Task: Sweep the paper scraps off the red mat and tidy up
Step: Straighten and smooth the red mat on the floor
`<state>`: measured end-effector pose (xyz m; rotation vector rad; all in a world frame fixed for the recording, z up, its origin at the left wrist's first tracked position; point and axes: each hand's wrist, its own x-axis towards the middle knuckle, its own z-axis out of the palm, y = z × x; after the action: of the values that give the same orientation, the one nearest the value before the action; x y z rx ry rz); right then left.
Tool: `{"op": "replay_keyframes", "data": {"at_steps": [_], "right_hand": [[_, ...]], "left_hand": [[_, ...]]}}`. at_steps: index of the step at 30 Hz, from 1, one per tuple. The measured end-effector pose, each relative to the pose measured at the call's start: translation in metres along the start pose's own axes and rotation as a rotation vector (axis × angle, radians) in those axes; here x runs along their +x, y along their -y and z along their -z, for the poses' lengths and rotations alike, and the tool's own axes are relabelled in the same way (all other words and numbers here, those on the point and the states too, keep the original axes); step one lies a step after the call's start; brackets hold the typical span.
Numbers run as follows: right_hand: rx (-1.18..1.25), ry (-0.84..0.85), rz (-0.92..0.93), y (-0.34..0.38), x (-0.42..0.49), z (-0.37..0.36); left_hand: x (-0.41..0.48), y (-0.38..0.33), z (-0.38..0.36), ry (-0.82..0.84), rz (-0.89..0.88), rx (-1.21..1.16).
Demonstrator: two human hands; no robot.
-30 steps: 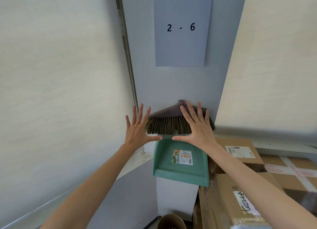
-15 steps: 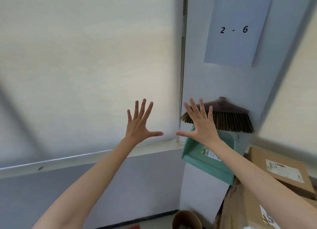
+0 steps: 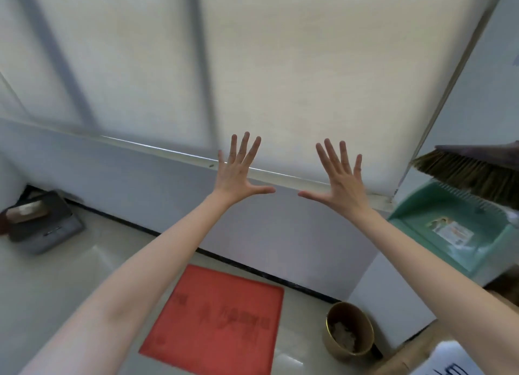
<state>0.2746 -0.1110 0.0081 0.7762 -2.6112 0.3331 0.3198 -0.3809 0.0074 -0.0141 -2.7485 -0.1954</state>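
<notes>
Red mat lies flat on the pale floor below the arms, its far edge near the dark skirting at the foot of the wall, and no scraps can be made out on its blurred surface. Just off its right edge stands a round gold bin with pale crumpled paper inside. Above that, at the right border, a green dustpan hangs with a brown broom head over its top. A grey box sits in the floor's far left corner. Both hands, left and right, are raised empty with fingers spread wide, thumbs pointing at each other. Half a second ago the right hand overlapped the dustpan; now the view has swung left and down, bringing the mat into sight.
</notes>
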Motion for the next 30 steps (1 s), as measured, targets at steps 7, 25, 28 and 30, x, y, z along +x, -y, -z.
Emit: {"op": "replay_keyframes", "data": {"at_steps": [7,25,28,30], "right_hand": [[0.075,-0.016,0.140,0.097,0.010,-0.014],[0.058,-0.074,0.072,0.319,-0.037,-0.041],[0.057,-0.069,0.030,0.340,-0.049,-0.041],[0.058,-0.060,0.005,0.350,-0.055,-0.040]], "left_hand": [[-0.071,0.076,0.037,-0.029,0.115,0.050],[-0.197,0.245,0.111,0.019,0.029,0.071],[-0.210,0.262,0.114,0.034,0.011,0.051],[-0.216,0.269,0.112,0.043,-0.003,0.035]]}}
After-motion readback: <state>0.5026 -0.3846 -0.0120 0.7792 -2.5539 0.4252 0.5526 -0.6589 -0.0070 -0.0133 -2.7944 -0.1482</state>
